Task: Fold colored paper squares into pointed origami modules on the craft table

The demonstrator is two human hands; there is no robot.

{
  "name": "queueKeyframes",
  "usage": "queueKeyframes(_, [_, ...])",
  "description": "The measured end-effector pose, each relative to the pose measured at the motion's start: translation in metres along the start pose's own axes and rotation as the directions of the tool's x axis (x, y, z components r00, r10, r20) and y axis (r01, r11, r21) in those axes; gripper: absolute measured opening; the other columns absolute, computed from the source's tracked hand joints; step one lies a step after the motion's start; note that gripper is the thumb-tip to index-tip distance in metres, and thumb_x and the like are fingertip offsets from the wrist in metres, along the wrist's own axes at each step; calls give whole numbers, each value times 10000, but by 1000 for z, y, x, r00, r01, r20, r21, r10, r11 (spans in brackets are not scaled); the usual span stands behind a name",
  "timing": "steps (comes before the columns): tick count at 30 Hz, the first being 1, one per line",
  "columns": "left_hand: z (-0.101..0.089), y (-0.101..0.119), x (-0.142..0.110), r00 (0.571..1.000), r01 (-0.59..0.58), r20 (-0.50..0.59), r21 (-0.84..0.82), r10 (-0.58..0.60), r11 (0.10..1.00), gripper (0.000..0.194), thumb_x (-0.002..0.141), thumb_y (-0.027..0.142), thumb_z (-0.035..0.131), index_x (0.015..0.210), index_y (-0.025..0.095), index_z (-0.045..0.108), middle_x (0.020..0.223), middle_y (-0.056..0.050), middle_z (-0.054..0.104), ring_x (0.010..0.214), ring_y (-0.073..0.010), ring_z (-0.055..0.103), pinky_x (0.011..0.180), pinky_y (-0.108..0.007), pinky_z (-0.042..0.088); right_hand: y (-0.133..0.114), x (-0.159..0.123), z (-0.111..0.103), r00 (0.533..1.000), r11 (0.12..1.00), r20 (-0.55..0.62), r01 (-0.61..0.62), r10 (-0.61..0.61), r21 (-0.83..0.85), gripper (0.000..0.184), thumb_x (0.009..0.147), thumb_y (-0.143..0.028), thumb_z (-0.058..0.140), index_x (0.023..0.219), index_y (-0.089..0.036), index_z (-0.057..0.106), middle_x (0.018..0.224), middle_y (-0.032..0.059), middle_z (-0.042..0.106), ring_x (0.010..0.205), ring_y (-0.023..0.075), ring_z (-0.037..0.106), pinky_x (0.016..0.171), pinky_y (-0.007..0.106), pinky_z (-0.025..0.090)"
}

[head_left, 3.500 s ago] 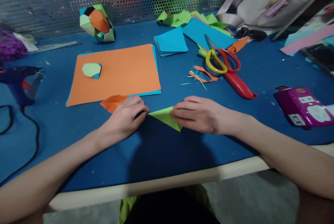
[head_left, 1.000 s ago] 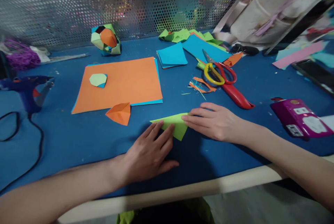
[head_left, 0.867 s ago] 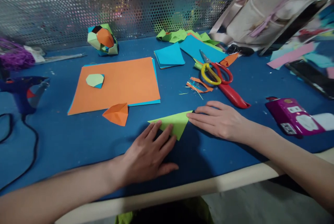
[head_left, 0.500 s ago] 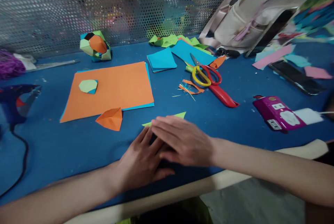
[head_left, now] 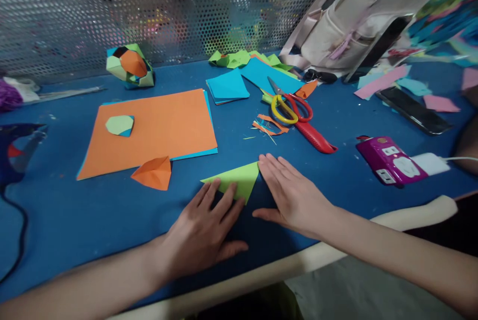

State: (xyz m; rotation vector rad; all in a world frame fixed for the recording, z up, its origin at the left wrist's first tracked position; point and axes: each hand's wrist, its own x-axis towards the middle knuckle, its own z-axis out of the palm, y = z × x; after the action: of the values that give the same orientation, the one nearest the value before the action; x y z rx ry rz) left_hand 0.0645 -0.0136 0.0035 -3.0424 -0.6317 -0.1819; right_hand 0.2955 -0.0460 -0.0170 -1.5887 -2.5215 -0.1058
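A folded green paper triangle (head_left: pixel 235 181) lies flat on the blue table (head_left: pixel 93 215) near its front edge. My left hand (head_left: pixel 203 230) lies flat and open below it, fingertips resting on the triangle's lower edge. My right hand (head_left: pixel 293 195) is flat and open just right of the triangle, fingertips beside its right corner. A small folded orange piece (head_left: pixel 153 173) sits to the left of the green one.
Orange sheets (head_left: pixel 157 128) carry a small green folded disc (head_left: pixel 119 124). Behind are a paper ball (head_left: pixel 129 65), blue squares (head_left: pixel 226 87), red-and-yellow scissors (head_left: pixel 298 118) and paper scraps (head_left: pixel 269 126). A purple power strip (head_left: pixel 390 160) and phone (head_left: pixel 413 110) lie right; a glue gun (head_left: pixel 17 153) left.
My right hand swept leftward across the green triangle, then drew back to its right side. My left hand stayed on the lower edge. Earlier both hands pinched the paper higher up.
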Motion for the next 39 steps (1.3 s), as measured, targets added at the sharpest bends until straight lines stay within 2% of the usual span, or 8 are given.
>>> queueKeyframes(5, [2, 0, 0, 1000, -1, -21, 1, 1, 1000, 616, 846, 594, 391, 1254, 157, 539, 1300, -141, 547, 1168, -406, 496, 918, -543, 457, -4, 9, -12, 995, 998, -100, -18, 12, -60, 825, 854, -620, 377, 1255, 98, 445, 1317, 308, 453, 1277, 381, 383, 1038, 510, 362])
queueKeyframes(9, [2, 0, 1, 999, -14, -31, 0, 14, 1000, 621, 846, 585, 400, 1248, 132, 536, 1302, -162, 538, 1164, -397, 502, 927, -536, 455, -20, 20, -9, 961, 967, -119, 253, -250, 13, 778, 888, -597, 307, 1285, 60, 438, 1370, 251, 422, 1309, 365, 334, 1055, 485, 353])
queueKeyframes(11, [2, 0, 1, 1000, -8, -29, -4, 8, 1000, 626, 846, 580, 400, 1254, 122, 527, 1304, -189, 524, 1168, -392, 501, 930, -526, 457, -25, 22, -3, 949, 947, -86, 310, -303, 87, 804, 885, -609, 296, 1299, 70, 416, 1373, 245, 421, 1317, 347, 327, 1059, 460, 361])
queueKeyframes(17, [0, -3, 2, 998, 36, -54, 25, -34, 999, 645, 812, 619, 422, 1243, 153, 534, 1283, -275, 491, 1176, -397, 498, 882, -492, 491, -26, 21, 8, 962, 950, -36, 273, -271, 152, 882, 857, -651, 303, 1333, 90, 361, 1393, 258, 386, 1346, 334, 275, 1083, 464, 329])
queueKeyframes(26, [0, -1, 1, 994, 84, -84, 127, -74, 988, 775, 658, 741, 486, 1240, 232, 546, 1199, -258, 554, 1091, -413, 548, 804, -488, 517, -21, 17, 8, 994, 994, -1, 106, -106, -11, 946, 803, -705, 353, 1318, 88, 388, 1383, 273, 392, 1304, 373, 334, 1062, 486, 335])
queueKeyframes(30, [-1, 1, 1, 994, 101, -51, 147, -94, 984, 751, 671, 737, 480, 1243, 255, 547, 1270, -219, 526, 1081, -411, 550, 806, -484, 515, -21, 17, 6, 996, 996, -23, 83, -84, -29, 893, 817, -682, 365, 1322, 53, 404, 1395, 244, 394, 1310, 369, 326, 1050, 490, 337])
queueKeyframes(34, [-6, 1, 3, 996, 77, 30, 156, -83, 985, 716, 708, 716, 469, 1274, 279, 514, 1405, -139, 426, 1098, -415, 530, 817, -483, 510, -20, 22, 2, 990, 990, -23, 143, -142, 10, 798, 850, -627, 364, 1342, 0, 400, 1419, 186, 388, 1334, 349, 288, 1061, 522, 298])
queueKeyframes(39, [-6, -3, 4, 998, 63, 6, 171, -65, 983, 827, 656, 743, 494, 1310, 237, 473, 1268, -237, 527, 1072, -409, 551, 798, -479, 504, -19, 24, 1, 977, 977, -31, 212, -212, 1, 820, 855, -627, 352, 1292, 62, 429, 1338, 244, 468, 1276, 349, 390, 1082, 541, 252])
